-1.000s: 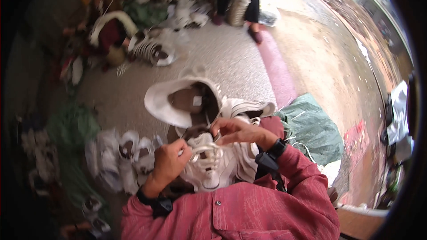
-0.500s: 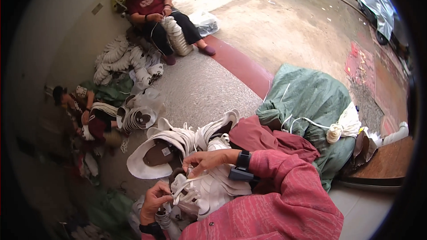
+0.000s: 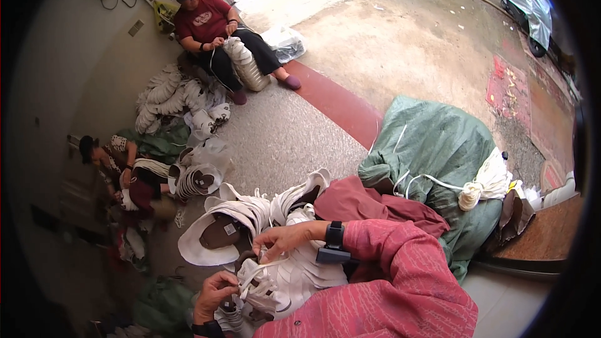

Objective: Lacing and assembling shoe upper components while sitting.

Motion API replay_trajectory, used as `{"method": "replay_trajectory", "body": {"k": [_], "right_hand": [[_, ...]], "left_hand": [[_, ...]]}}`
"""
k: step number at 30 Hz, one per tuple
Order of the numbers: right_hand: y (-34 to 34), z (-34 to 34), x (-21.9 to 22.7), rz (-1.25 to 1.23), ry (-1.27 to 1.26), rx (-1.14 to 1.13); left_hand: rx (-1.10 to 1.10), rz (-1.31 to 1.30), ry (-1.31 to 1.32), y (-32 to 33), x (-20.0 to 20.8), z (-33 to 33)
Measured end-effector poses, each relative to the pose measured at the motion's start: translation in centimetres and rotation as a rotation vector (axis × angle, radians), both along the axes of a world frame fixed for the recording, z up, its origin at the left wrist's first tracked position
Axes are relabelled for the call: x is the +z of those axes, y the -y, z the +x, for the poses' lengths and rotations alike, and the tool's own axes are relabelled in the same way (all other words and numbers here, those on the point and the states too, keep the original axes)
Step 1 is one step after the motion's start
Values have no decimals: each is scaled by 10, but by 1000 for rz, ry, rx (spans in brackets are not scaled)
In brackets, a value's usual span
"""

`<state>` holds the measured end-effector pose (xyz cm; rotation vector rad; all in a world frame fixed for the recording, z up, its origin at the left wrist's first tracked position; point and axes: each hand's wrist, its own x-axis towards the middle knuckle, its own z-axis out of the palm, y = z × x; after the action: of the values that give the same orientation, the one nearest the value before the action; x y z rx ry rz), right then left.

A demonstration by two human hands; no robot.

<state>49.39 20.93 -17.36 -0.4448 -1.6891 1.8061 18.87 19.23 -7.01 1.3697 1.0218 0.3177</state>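
Note:
A white shoe upper (image 3: 261, 295) with a half-threaded look lies in front of me, its lace (image 3: 251, 273) looping over the eyelet area. My right hand (image 3: 283, 241), coming across from the right, pinches the lace near the top of the upper. At the upper's left side, the fingertips of my left hand (image 3: 213, 295) are closed in a pinch on the lace; the exact grip is small. Nested white shoe uppers (image 3: 313, 269) lie under and beside my right forearm. Beyond my hands rests another stack of uppers (image 3: 203, 238) with brown insides.
A green woven sack (image 3: 432, 144) stands at the right, with a bundle of white laces (image 3: 488, 178) on it. Maroon cloth (image 3: 382, 206) lies beside it. Two people sit at the left, one person (image 3: 203, 22) farther off, another person (image 3: 113, 163) nearer, among piles of uppers (image 3: 166, 97).
My right hand has shifted slightly left and down, and my left hand slightly left and down in the picture. Both stay at the lace. The whole view has tilted a little.

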Motion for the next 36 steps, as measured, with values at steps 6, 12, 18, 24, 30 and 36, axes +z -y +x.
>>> {"method": "replay_trajectory", "body": {"k": [6,12,18,24,30,36], "right_hand": [[-23,-20,35,614,193,-271],[-14,-81,47,877,245,-70],[-22,-91,54,905,274,-137],[-55,-58,95,1193,779,-286],[-29,-64,76,293,466,-115],[-29,-50,57,548,614,-486]], "left_hand": [[29,43,150,9,-25,-16],[-31,118,253,1,-53,-33],[-56,75,301,-7,-47,-22],[-8,85,369,4,-39,-18],[-109,537,-160,12,-9,6],[-57,774,-28,4,-24,16]]}}
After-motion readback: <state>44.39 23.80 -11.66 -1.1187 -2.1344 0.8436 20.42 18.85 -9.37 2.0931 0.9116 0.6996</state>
